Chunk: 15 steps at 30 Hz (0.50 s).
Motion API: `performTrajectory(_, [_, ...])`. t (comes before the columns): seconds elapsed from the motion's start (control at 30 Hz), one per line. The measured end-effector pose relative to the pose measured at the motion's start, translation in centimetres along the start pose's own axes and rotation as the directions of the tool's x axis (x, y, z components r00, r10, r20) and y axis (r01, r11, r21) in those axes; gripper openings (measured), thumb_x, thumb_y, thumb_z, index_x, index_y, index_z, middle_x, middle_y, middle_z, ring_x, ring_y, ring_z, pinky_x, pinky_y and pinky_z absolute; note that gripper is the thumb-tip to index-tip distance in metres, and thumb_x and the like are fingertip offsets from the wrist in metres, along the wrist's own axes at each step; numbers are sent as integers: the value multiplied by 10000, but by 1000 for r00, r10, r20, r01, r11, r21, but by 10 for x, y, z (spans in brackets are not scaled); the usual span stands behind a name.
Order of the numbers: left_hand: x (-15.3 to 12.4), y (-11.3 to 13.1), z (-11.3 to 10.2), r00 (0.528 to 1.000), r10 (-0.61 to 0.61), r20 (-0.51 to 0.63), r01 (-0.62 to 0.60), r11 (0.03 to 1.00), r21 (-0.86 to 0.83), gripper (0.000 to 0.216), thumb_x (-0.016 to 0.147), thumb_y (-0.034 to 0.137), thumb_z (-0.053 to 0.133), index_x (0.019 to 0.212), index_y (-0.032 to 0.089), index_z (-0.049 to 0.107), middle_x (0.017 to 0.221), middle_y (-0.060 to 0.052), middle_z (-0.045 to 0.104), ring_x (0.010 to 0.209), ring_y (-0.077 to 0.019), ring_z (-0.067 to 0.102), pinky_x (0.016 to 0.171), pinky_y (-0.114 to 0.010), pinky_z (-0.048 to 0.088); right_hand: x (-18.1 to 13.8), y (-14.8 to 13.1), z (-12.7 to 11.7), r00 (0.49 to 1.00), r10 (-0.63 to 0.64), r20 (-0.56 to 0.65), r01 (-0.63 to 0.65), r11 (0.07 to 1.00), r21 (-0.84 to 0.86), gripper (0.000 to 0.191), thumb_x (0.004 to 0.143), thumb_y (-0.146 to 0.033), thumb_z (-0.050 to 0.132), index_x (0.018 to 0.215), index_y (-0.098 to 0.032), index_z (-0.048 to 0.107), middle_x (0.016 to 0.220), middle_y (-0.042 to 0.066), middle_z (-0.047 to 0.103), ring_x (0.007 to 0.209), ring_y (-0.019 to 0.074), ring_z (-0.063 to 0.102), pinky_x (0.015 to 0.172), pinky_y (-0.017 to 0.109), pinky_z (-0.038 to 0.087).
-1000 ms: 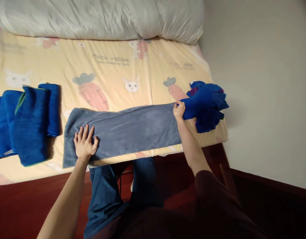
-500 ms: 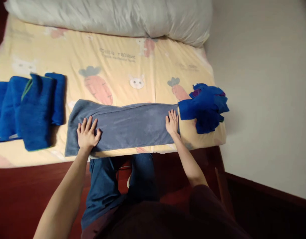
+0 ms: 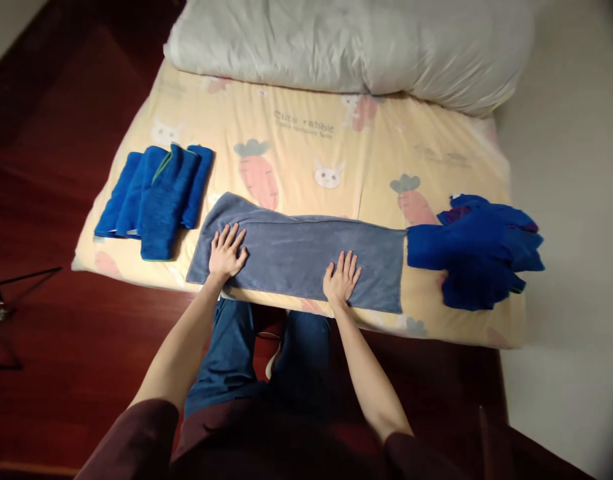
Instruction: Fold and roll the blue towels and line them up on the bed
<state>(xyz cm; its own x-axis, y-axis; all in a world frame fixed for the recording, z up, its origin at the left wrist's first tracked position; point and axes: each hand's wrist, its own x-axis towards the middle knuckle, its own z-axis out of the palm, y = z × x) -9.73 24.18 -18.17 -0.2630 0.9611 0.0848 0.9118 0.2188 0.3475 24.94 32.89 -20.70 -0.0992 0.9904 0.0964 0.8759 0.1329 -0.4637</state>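
A grey-blue towel (image 3: 296, 257), folded into a long strip, lies along the near edge of the bed. My left hand (image 3: 227, 253) rests flat on its left part with the fingers spread. Flat on the towel right of its middle is my right hand (image 3: 342, 278), fingers stretched out. To the left, several rolled or folded blue cloths (image 3: 159, 200) lie side by side, one with a green edge. At the towel's right end sits a crumpled heap of blue cloths (image 3: 479, 250) with a purple patch showing.
A yellow bed sheet (image 3: 286, 167) printed with carrots and rabbits covers the bed. Across its far side lies a rolled pale quilt (image 3: 346, 50). A pale wall (image 3: 571, 267) borders the bed on the right. Thin black stand legs (image 3: 6, 313) show on the floor at left.
My right hand has slid left along the towel, away from its right end. My left hand stays on the left part. The view has shifted left, showing more floor.
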Motion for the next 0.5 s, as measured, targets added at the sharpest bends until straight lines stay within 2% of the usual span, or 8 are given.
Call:
performTrajectory(0.2, [-6, 3, -5, 1000, 8, -1, -8, 998, 61, 587, 994, 374, 424, 1568, 250, 458, 1682, -52, 338, 1575, -306, 240, 1281, -555, 153, -2, -4, -3, 999, 32, -11, -32, 999, 42, 643, 988, -303, 350, 1613, -153, 379, 1684, 170, 285, 1600, 365, 158, 1244, 736, 106])
performTrajectory(0.3, [2, -3, -15, 999, 34, 4, -34, 998, 62, 497, 1016, 366, 395, 1458, 232, 582, 1608, -84, 456, 1510, -314, 346, 1242, -535, 253, -1, -2, 2, 997, 11, -77, -7, 999, 49, 628, 976, -285, 377, 1592, -173, 427, 1648, 177, 361, 1578, 373, 235, 1246, 724, 130])
performTrajectory(0.4, [37, -11, -34, 999, 52, -15, -51, 997, 62, 423, 1025, 314, 370, 1300, 224, 678, 1458, -111, 582, 1366, -304, 483, 1158, -499, 374, -1, 2, 9, 990, -24, -137, 27, 999, 19, 614, 967, -260, 405, 1574, -185, 461, 1622, 174, 413, 1557, 360, 298, 1248, 698, 166])
performTrajectory(0.5, [102, -18, -53, 997, 69, -20, -67, 993, 102, 416, 998, 245, 403, 1337, 206, 640, 1387, -138, 624, 1313, -301, 515, 1133, -500, 393, 0, 5, 14, 984, -32, -174, 21, 998, -63, 609, 958, -245, 413, 1554, -141, 474, 1620, 158, 427, 1555, 328, 310, 1253, 653, 200])
